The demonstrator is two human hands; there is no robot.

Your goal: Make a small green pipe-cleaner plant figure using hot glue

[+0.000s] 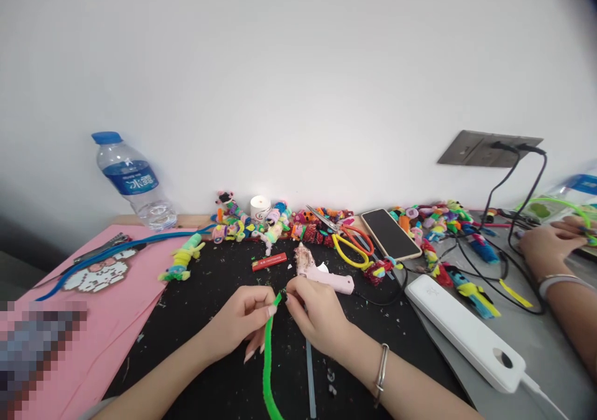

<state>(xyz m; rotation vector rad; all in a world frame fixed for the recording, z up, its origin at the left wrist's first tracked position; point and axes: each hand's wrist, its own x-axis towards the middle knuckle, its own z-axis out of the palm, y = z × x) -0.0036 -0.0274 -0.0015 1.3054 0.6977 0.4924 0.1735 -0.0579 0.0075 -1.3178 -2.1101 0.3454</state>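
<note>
Between the thumb and fingers of my left hand (240,323) is a fuzzy bright green pipe cleaner (267,370), pinched near its upper end and hanging down toward me. My right hand (321,320) is closed in a pinch right at that upper end. A tiny dark bit shows at its fingertips, too small to name. Just beyond my hands lies a pale pink glue gun (333,279), its nozzle end stained. A translucent glue stick (311,379) lies on the black mat (209,370) below my right hand.
Scissors (352,249), a red box (269,262), a phone (390,233) and several pipe-cleaner figures (183,259) lie around the mat. A bottle (135,183) leans at left. At right are a white power strip (466,333), black cables (489,292) and another person's hand (550,246).
</note>
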